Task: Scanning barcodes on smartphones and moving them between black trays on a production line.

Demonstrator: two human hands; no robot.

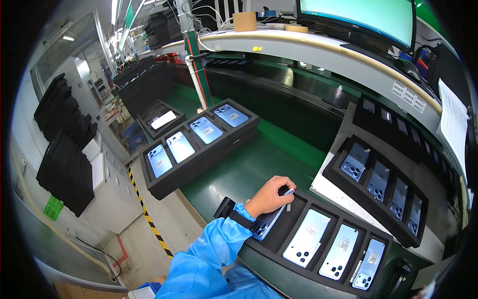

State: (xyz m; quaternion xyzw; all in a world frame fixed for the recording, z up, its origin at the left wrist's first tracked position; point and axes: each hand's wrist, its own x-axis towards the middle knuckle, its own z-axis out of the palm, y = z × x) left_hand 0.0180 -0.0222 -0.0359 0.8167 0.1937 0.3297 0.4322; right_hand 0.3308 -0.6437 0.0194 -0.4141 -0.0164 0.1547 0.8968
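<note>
Blue sleeve (199, 264) comes up from the bottom, and out of it reaches the left hand (271, 197). Its thumb and fingers pinch the top end of one phone (270, 222). That phone is at the left end of the near tray (284, 228), tipped up, with its camera end low. I cannot see the right hand, so I cannot tell if it is open or closed. The work on this phone looks halfway: it does not lie flat, and I cannot tell if it is going in or coming out. Beside it, three more phones (306, 236) lie flat in the same tray, backs up. They may be done or still left to do. The left tray (214, 153) has four phones lying in it, and so does the right tray (358, 197). No hand touches those eight.
</note>
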